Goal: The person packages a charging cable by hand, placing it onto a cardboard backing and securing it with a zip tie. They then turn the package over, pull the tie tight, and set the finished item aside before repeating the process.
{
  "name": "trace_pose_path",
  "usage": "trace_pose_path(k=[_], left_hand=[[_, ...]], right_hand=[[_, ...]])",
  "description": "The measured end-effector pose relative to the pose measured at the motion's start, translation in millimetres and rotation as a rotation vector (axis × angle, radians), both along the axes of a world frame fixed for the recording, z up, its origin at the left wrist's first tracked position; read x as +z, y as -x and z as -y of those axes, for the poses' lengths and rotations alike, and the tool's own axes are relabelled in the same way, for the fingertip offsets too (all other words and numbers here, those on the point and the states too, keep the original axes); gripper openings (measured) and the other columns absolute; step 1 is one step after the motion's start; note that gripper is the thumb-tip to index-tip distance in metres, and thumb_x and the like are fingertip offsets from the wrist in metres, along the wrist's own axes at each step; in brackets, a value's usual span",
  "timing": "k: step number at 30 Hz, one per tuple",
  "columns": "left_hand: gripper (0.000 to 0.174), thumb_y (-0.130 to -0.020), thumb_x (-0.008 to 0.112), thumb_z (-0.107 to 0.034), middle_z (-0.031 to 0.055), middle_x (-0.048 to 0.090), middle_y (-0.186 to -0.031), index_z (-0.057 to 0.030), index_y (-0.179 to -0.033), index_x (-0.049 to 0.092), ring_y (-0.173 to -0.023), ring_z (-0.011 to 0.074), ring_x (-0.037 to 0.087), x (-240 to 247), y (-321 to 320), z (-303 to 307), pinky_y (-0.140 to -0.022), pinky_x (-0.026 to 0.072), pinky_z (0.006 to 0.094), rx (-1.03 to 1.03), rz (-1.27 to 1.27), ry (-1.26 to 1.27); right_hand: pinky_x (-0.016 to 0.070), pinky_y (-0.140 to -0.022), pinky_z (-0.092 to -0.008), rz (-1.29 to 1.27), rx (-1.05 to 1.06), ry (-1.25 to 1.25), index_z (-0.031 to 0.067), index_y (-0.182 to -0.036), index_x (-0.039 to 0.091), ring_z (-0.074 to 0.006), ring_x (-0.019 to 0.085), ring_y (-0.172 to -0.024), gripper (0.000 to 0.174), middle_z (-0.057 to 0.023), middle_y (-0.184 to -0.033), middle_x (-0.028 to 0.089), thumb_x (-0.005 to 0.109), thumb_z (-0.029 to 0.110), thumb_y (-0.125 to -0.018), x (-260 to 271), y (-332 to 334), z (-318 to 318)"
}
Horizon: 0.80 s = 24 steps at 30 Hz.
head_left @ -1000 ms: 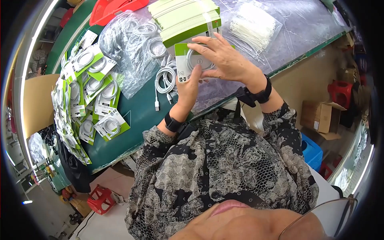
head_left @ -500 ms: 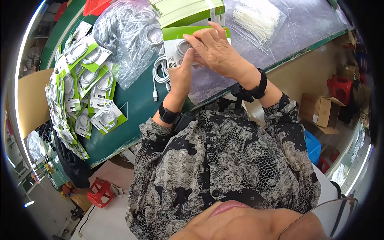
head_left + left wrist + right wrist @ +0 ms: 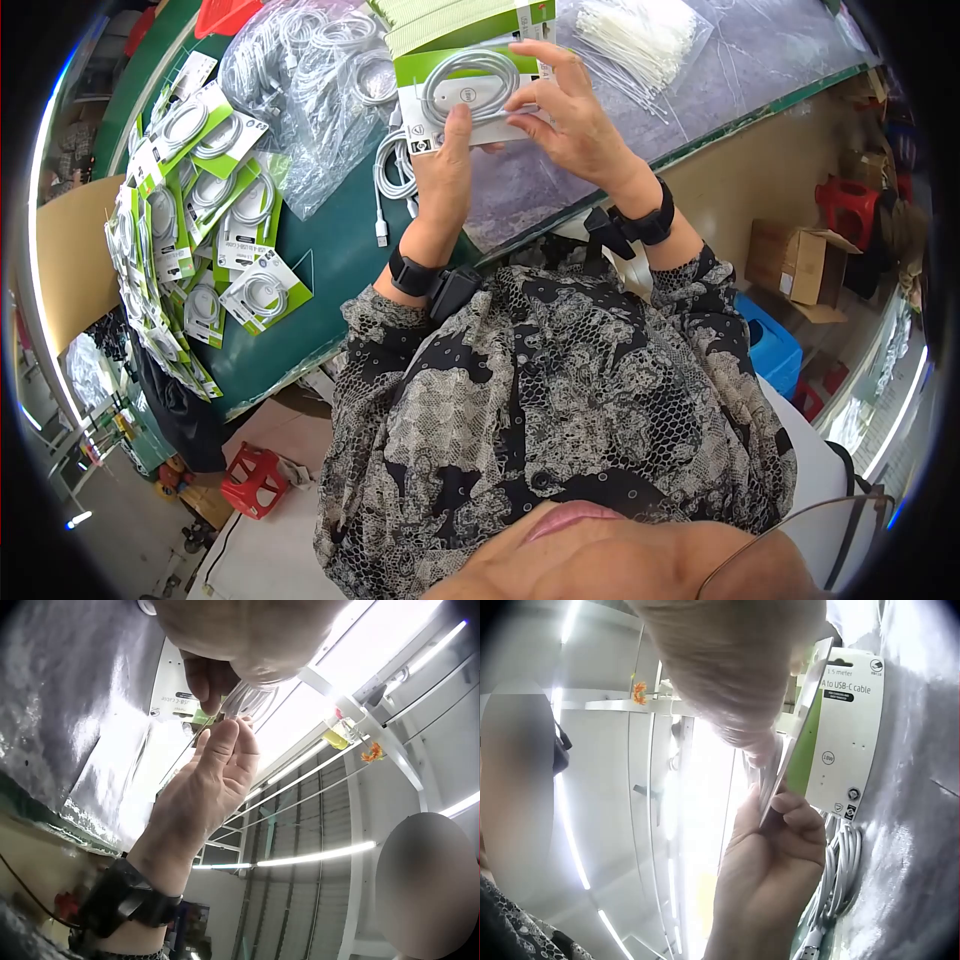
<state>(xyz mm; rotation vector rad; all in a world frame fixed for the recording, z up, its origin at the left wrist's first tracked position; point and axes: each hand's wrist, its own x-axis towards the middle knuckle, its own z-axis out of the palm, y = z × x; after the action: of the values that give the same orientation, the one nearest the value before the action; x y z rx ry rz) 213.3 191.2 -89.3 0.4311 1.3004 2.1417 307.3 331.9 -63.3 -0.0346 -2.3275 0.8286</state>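
Observation:
In the head view a white and green card [image 3: 420, 114] with a coiled white cable [image 3: 470, 90] on its face is held up in front of the card stack. The left hand [image 3: 443, 180] grips its lower left part, thumb on the front and fingers behind. At the coil's right side the right hand [image 3: 576, 125] pinches the cable between thumb and index finger, other fingers raised. In the right wrist view the left hand [image 3: 769, 877] holds the card edge-on. The left wrist view shows the right hand [image 3: 206, 787] with thumb and fingertips together at the cable.
A stack of green-edged cards [image 3: 450, 22] stands behind the hands. To the left lie bagged cables [image 3: 300, 80], a loose cable bundle [image 3: 395, 170] and a pile of carded cables [image 3: 190, 220]. White ties in a bag [image 3: 640, 40] lie at the back right.
The right hand has drawn back to the right, uncovering the coil on the card. The card and left hand have shifted slightly up and left in the head view.

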Motion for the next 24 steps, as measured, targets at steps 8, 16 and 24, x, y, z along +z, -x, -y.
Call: trace_pose_path(k=[8,16,24], left_hand=[[0.028,-0.094,0.056,-0.018,0.0082,0.062,-0.099,-0.0010,-0.116,0.050,-0.076,0.0140,0.062,-14,5,2,-0.059,0.0529,0.0256,-0.072,-0.029,-0.042],[0.030,-0.093,0.057,-0.014,0.0084,0.061,-0.101,-0.0016,-0.119,0.049,-0.079,0.0152,0.062,-8,3,4,-0.059,0.0543,0.0267,-0.069,-0.022,-0.006],[0.031,-0.092,0.057,-0.011,0.0087,0.060,-0.105,-0.0023,-0.121,0.048,-0.085,0.0152,0.061,-13,1,3,-0.059,0.0553,0.0264,-0.087,-0.044,0.009]], right_hand=[[0.0326,-0.102,-0.0405,0.016,0.061,-0.034,0.0066,-0.082,0.064,-0.0305,0.043,-0.117,0.016,-0.0093,-0.126,0.049,0.074,0.007,-0.070,3,-2,0],[0.0324,-0.100,-0.0405,0.054,-0.118,-0.002,0.0099,-0.085,0.064,-0.0286,0.040,-0.120,0.021,-0.0073,-0.126,0.048,0.075,0.005,-0.068,3,0,10],[0.0292,-0.101,-0.0405,0.067,-0.072,-0.163,0.0123,-0.087,0.066,-0.0282,0.040,-0.120,0.025,-0.0073,-0.128,0.047,0.075,0.005,-0.065,6,-3,10]])
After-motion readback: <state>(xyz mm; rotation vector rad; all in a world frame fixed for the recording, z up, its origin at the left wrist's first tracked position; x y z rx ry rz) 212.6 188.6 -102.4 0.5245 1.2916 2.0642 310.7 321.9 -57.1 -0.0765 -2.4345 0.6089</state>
